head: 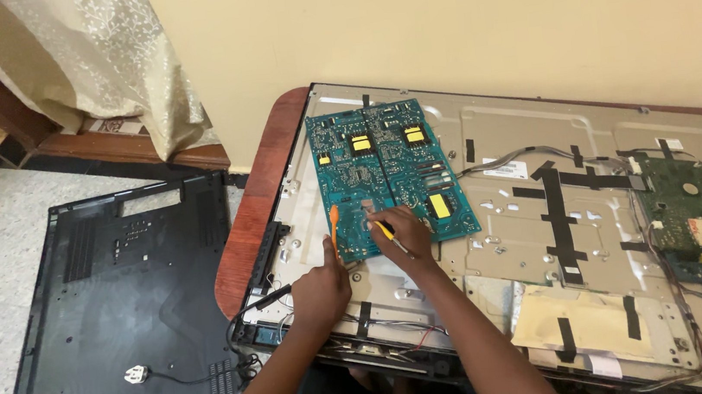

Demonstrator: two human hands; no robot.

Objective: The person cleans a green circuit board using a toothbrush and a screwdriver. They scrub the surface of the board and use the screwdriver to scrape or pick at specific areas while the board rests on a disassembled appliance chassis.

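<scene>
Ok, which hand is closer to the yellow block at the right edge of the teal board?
Right. The right hand rests on the teal board just left of the yellow block; the left hand is farther, off the board's lower left corner.

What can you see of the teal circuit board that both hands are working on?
The teal circuit board is rectangular and lies flat, solder side up, on the grey metal chassis, near its left end. Four yellow patches and fine traces mark it. The left hand holds an orange tool on its lower edge; the right hand presses a thin yellow-handled tool there.

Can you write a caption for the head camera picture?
Two hands, left and right, hold orange and yellow tools on a flat teal rectangular circuit board.
</scene>
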